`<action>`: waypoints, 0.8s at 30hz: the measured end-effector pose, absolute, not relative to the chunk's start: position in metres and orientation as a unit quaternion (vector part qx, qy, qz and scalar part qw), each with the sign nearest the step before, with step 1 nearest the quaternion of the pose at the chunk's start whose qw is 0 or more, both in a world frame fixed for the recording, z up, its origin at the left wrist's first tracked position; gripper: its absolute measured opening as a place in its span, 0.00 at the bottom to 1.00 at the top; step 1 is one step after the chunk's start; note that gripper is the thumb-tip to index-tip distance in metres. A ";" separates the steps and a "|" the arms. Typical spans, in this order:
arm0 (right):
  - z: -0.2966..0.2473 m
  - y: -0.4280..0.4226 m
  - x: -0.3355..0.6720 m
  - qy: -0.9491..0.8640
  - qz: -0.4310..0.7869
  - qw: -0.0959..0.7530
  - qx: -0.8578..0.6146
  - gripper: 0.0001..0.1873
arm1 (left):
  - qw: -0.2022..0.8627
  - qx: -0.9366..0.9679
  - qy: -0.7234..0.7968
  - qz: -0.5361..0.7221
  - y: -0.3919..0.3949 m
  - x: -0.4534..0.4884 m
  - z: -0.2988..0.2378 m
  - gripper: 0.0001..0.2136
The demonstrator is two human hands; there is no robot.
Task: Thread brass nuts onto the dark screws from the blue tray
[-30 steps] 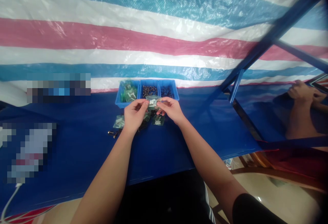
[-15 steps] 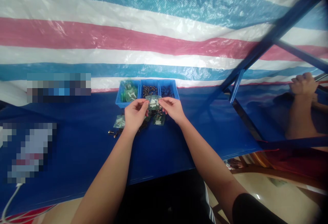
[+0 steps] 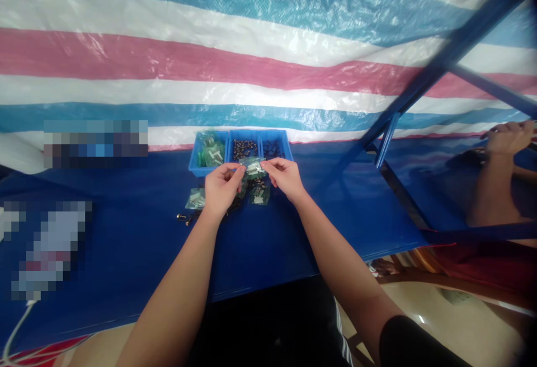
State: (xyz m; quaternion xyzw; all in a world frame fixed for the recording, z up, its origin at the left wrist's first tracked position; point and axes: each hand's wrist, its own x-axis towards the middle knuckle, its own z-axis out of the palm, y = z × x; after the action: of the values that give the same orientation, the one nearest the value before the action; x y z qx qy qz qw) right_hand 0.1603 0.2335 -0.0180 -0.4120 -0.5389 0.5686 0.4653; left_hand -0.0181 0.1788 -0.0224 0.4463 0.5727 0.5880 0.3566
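Observation:
A small clear plastic bag (image 3: 253, 168) with white pieces inside is stretched between my two hands, just in front of the bins. My left hand (image 3: 224, 186) pinches its left edge between thumb and fingers. At the right edge, my right hand (image 3: 284, 178) grips it the same way. Below it on the table lie another small bag (image 3: 259, 194) and, beside my left wrist, a bag of white pieces (image 3: 195, 199). Loose metal screws (image 3: 183, 219) lie near that bag; more dark parts are partly hidden by my left hand.
Three joined blue bins stand behind my hands: the left bin (image 3: 192, 161) holds green-tinted bags, the middle one brown metal parts (image 3: 245, 149), the right one dark parts (image 3: 274, 150). A blue metal frame (image 3: 413, 95) rises at right, with another person's arm (image 3: 497, 177) beyond it.
The bag between my hands has tilted and shifted slightly; both hands keep their pinch. At the far right, the other person's hand has moved up and to the right.

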 end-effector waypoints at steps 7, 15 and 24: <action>-0.012 0.232 0.162 -0.532 0.603 0.437 -0.402 0.24 | 0.377 0.452 0.549 0.594 0.178 -0.015 -0.018 0.16; -0.013 0.233 0.160 -0.509 0.629 0.455 -0.373 0.27 | 0.357 0.475 0.493 0.636 0.177 -0.019 -0.020 0.19; -0.022 0.234 0.160 -0.556 0.585 0.467 -0.362 0.17 | 0.314 0.490 0.540 0.608 0.176 -0.016 -0.017 0.09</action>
State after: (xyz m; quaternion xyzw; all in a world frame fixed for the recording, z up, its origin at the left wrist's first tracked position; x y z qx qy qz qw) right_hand 0.1603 0.2343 -0.0222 -0.3620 -0.5558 0.5851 0.4667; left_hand -0.0157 0.1762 -0.0170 0.4896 0.5401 0.6084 0.3138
